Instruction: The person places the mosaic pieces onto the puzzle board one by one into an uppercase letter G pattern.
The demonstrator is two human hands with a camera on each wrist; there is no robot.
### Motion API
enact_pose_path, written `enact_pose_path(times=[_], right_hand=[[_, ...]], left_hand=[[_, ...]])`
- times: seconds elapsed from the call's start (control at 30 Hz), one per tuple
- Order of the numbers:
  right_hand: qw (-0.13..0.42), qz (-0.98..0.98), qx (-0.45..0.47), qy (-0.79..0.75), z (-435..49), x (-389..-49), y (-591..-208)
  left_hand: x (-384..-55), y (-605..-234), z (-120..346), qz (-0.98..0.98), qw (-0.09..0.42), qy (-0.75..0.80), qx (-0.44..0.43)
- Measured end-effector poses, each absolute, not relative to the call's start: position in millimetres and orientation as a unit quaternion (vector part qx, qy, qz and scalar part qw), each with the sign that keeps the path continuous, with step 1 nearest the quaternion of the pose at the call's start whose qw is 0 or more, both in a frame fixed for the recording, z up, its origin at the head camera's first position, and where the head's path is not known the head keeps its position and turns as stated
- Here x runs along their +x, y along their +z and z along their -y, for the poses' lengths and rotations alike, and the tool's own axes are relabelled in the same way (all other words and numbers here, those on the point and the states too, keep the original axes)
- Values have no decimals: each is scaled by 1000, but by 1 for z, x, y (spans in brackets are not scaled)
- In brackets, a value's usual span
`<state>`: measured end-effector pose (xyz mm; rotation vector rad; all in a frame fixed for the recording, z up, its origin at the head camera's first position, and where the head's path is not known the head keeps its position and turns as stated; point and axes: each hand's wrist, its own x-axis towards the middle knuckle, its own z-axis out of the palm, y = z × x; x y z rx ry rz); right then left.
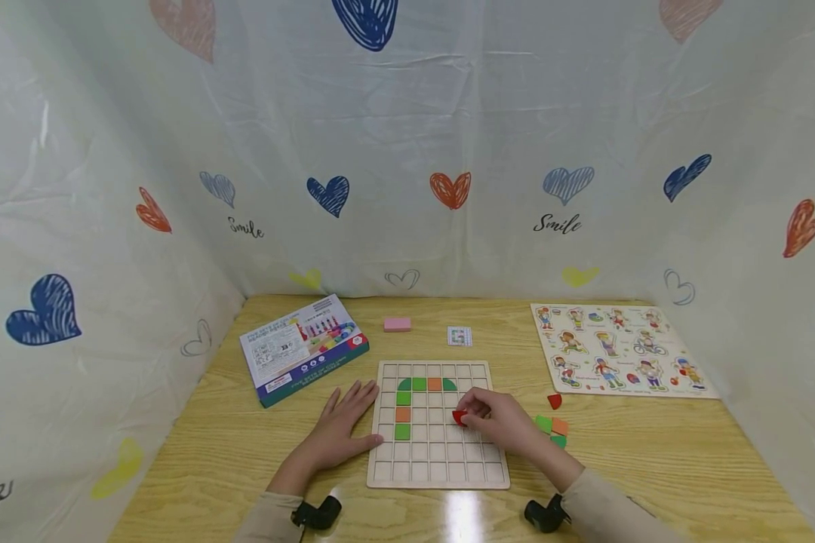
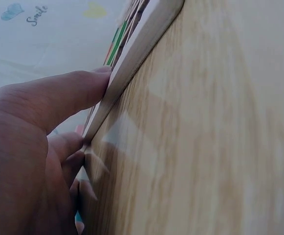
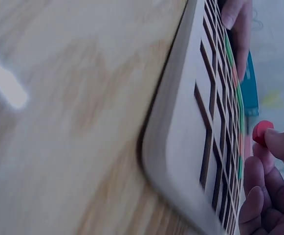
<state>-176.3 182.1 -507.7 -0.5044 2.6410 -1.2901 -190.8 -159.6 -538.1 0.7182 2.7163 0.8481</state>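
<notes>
A wooden grid board (image 1: 441,473) lies on the table, with green and orange square tiles and two dark green rounded corner tiles set in its upper-left cells. My left hand (image 1: 342,426) rests flat at the board's left edge, fingers spread; in the left wrist view its thumb (image 2: 78,90) touches the board's side. Over the right half of the board, my right hand (image 1: 496,418) pinches a red quarter-round tile (image 1: 459,417) between thumb and fingertips. The right wrist view shows that red tile (image 3: 262,132) held above the grid.
Right of the board lie another red tile (image 1: 555,401) and a few green and orange tiles (image 1: 560,427). Behind are a game box (image 1: 306,347), a pink block (image 1: 397,324), a small pattern card (image 1: 459,336) and a picture board (image 1: 618,351). A heart-patterned curtain (image 1: 394,136) surrounds the table.
</notes>
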Motion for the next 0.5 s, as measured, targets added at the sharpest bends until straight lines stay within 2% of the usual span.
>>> enact_pose_path(times=[0.5], right_hand=[[106, -863, -242, -430, -108, -163, -515]], left_hand=[[-191, -538, 159, -923, 102, 287, 237]])
